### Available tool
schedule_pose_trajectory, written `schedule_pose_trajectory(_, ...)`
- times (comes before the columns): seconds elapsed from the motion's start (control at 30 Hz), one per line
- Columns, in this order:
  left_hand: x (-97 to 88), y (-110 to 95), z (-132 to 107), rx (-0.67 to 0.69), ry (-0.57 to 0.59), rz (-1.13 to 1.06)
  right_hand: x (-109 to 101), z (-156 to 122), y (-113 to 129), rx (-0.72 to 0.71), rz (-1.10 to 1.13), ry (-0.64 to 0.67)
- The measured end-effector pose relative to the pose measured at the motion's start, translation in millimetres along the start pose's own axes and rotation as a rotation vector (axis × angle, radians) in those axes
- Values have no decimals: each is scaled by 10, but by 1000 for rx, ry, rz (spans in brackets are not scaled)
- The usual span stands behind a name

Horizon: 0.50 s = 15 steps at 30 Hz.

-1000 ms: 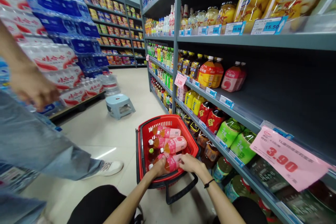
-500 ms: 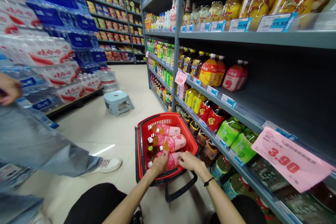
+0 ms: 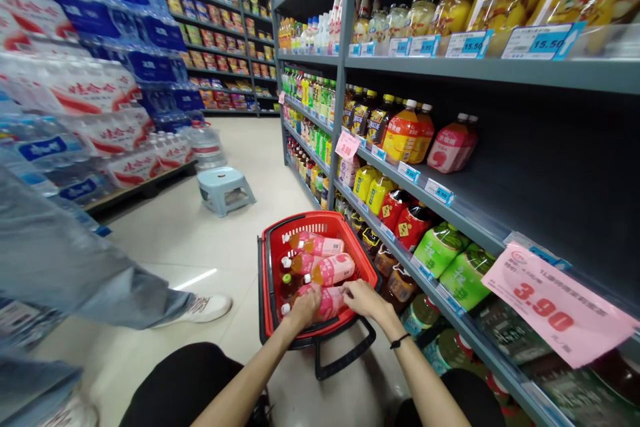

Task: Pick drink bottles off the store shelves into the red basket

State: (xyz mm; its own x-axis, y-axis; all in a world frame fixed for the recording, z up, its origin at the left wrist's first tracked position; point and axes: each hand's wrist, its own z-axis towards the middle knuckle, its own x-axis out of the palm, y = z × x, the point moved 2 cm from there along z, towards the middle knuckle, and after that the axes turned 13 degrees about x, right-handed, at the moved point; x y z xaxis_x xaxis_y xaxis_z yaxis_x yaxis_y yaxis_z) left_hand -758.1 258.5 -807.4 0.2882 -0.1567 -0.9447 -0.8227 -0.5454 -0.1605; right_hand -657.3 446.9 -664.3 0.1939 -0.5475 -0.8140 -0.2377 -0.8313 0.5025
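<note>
A red shopping basket (image 3: 270,260) stands on the floor in front of me, holding several pink-labelled drink bottles lying on their sides. My left hand (image 3: 303,307) and my right hand (image 3: 364,297) both reach into its near end. They are wrapped round the same pink bottle (image 3: 330,301), the left at its neck end, the right at its base end. Two more pink bottles (image 3: 334,268) lie just beyond. The basket's black handle (image 3: 345,357) hangs down toward me.
Grey shelves (image 3: 450,200) of drink bottles run along my right, with a pink 3.90 price tag (image 3: 555,293). Another person's jeans leg and white shoe (image 3: 203,307) stand at my left. A small blue stool (image 3: 224,188) and stacked water packs (image 3: 100,113) lie beyond.
My hands stay on the pink bottle in the basket, barely shifted. The other person's hand at the left has gone out of view.
</note>
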Motion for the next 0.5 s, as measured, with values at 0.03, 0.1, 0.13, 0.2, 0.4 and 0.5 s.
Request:
schedule_pose_trajectory(0.03,6,2,7,-4,-4,-6,-2,-5,1,1,5,-2)
schedule_pose_trajectory(0.1,16,10,18,-21,-13,-15,-11,-12,-2,3,17,-11)
schedule_pose_trajectory(0.13,20,15,21,-31,-16,-17,-18,-13,-6,5,24,-18)
schedule_pose_trajectory(0.2,26,23,21,-48,-23,-19,-42,-11,-12,9,37,-33)
schedule_pose_trajectory(0.4,50,7,-7,-88,-67,-5,-126,5,2,9,60,-70)
schedule_pose_trajectory(0.5,69,-19,-23,-117,-111,19,-141,15,6,3,67,-94)
